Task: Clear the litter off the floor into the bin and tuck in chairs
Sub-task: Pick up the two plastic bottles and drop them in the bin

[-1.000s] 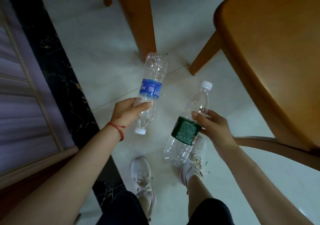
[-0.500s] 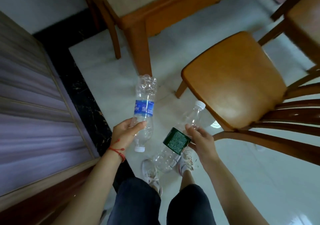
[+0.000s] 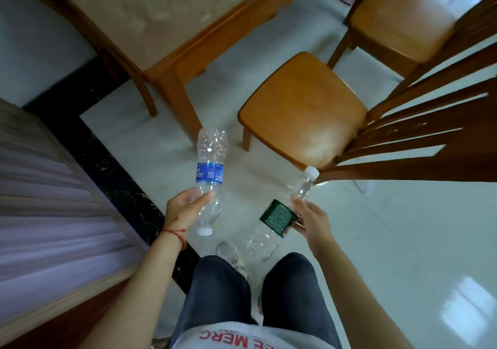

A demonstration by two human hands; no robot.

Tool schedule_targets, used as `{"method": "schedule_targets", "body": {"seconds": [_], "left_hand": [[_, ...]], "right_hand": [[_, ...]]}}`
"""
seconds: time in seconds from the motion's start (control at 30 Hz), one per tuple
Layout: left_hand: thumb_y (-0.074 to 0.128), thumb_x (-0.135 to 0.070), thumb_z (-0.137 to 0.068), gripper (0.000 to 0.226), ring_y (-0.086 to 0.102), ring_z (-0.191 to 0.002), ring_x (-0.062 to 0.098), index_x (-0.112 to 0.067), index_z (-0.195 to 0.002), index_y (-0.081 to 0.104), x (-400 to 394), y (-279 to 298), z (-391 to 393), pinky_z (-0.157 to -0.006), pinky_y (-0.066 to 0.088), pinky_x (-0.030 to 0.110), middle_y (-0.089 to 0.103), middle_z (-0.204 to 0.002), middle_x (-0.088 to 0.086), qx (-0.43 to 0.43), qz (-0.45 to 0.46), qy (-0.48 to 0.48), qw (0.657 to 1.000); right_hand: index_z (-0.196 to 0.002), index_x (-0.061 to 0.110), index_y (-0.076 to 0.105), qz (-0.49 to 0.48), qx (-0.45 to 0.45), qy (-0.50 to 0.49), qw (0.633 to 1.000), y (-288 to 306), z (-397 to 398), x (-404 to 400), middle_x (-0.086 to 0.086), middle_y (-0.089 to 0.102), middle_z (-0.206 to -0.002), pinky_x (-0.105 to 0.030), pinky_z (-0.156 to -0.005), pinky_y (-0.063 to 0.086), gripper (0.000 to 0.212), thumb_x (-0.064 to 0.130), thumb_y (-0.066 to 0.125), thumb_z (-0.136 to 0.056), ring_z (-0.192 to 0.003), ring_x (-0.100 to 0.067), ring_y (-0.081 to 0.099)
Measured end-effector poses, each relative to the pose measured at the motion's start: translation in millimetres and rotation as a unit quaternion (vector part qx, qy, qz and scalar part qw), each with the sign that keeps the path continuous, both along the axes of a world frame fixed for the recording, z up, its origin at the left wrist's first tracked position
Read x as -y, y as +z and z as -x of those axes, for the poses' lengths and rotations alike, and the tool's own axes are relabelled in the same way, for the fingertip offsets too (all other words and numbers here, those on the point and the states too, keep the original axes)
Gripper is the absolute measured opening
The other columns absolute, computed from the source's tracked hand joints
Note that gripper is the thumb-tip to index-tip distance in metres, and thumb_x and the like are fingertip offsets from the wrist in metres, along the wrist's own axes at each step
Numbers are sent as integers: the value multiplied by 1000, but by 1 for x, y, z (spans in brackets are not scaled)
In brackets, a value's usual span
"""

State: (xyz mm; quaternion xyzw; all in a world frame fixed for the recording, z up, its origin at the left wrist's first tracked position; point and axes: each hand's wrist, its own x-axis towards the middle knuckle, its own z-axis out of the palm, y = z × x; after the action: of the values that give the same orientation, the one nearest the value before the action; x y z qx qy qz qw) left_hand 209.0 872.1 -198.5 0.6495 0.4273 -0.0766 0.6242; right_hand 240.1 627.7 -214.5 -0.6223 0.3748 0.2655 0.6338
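Observation:
My left hand grips a clear empty bottle with a blue label, cap pointing down toward me. In my right hand is a second clear empty bottle with a green label, white cap pointing up and away, fingers curled round its middle. Both bottles are held in the air above the pale tiled floor. A wooden chair stands pulled out from the table, just beyond my right hand. No bin is in view.
A wooden table with a patterned top stands ahead, one leg close behind the blue-label bottle. A second chair is at the upper right. A black floor border and striped wooden furniture lie on my left.
My view has risen and pulled back from the floor, so the table top and both chairs have come into sight. Both hands keep the same hold on their bottles.

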Motion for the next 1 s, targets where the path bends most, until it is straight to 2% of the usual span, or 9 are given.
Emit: {"method": "schedule_targets", "body": {"seconds": [0.1,0.2,0.3,0.5,0.6,0.73,0.8,0.93,1.0], "left_hand": [[74,-15,-73,15,59,-76,17,-19,-84,64,24,1,3,-66,47,23,65,-83,1,-15,-6,-25,1000],[75,-18,-72,23,60,-78,16,-16,-92,64,54,-1,5,-65,46,23,66,-89,3,-36,-10,-60,998],[76,-16,-71,43,59,-82,18,-5,-110,62,87,-5,8,-68,48,25,65,-99,9,-48,-12,-96,994],[78,-16,-69,52,60,-94,22,-1,-115,59,147,-16,17,-86,48,33,63,-114,15,-77,-16,-174,982],[77,-15,-70,51,58,-89,20,0,-115,59,177,-18,20,-78,46,28,63,-112,14,-87,-19,-219,972],[75,-10,-72,48,57,-82,17,1,-115,57,217,-17,25,-71,43,22,61,-104,11,-92,-19,-270,958],[75,-11,-72,47,57,-76,12,1,-115,57,236,-16,27,-62,41,18,61,-100,9,-94,-21,-300,949],[74,-13,-73,50,56,-84,16,0,-117,55,271,-15,25,-60,41,17,60,-104,8,-98,-18,-345,933],[73,-14,-75,51,55,-88,18,-1,-119,54,290,-11,23,-63,42,19,58,-106,7,-94,-13,-370,924]], "right_hand": [[-118,2,54,2,-16,-21,1000,-2,14,30,-19,62,-110,-32,-79,54,48,31,67,-82,-99,-28,63],[-118,2,54,1,-23,-48,999,-3,28,63,-19,62,-110,-28,-72,54,48,29,68,-81,-98,-28,63],[-123,1,52,5,-22,-74,997,-4,44,96,-19,62,-111,-26,-67,53,54,30,69,-81,-97,-27,63],[-121,1,54,8,-21,-148,989,-7,86,160,-19,61,-114,-32,-75,54,55,31,71,-78,-100,-28,63],[-115,2,57,3,-21,-188,982,-6,105,188,-16,62,-108,-33,-77,53,45,28,70,-80,-101,-29,62],[-114,2,58,1,-15,-232,973,-5,125,220,-16,63,-105,-34,-78,54,44,26,70,-80,-99,-28,63],[-113,2,58,1,-10,-251,968,-4,134,234,-15,63,-104,-34,-79,53,42,26,70,-80,-98,-27,63],[-114,2,57,5,-5,-281,960,-3,148,260,-15,63,-106,-32,-77,53,45,28,70,-80,-97,-27,63],[-116,1,55,5,-4,-296,955,-3,153,273,-15,64,-106,-30,-74,53,49,29,71,-79,-97,-26,63]]}}
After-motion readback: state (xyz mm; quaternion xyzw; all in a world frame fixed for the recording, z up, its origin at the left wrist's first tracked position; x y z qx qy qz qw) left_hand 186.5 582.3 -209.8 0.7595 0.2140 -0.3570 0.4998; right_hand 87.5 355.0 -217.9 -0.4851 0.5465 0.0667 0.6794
